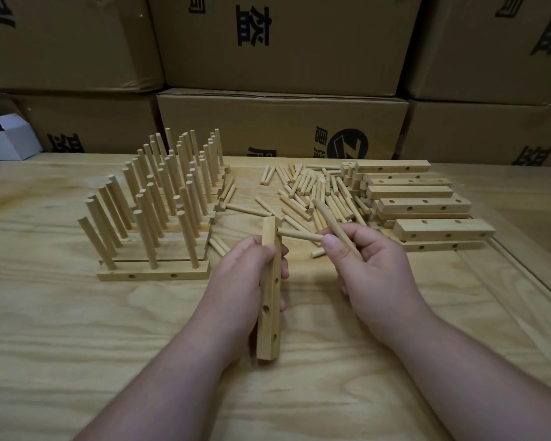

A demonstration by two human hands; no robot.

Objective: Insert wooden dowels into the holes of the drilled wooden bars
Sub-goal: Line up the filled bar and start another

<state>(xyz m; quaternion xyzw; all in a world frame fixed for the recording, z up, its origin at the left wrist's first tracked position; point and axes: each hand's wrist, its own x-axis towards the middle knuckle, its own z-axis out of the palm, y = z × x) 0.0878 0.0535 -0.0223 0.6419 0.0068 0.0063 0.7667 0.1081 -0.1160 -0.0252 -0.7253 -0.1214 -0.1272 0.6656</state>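
My left hand (243, 281) grips a drilled wooden bar (269, 313) held upright, its lower end near the table. Holes show along its right and front faces. My right hand (368, 265) holds two dowels: one dowel (299, 234) lies level with its left tip at the bar's top hole, the other dowel (326, 218) slants up and back between my fingers. Loose dowels (312, 192) lie in a heap behind my hands. Empty drilled bars (427, 205) are stacked at the right.
Finished bars with several upright dowels (159, 198) stand in rows at the left on the wooden table (77, 329). Cardboard boxes (280, 122) wall off the back. A small white box (10, 138) sits far left.
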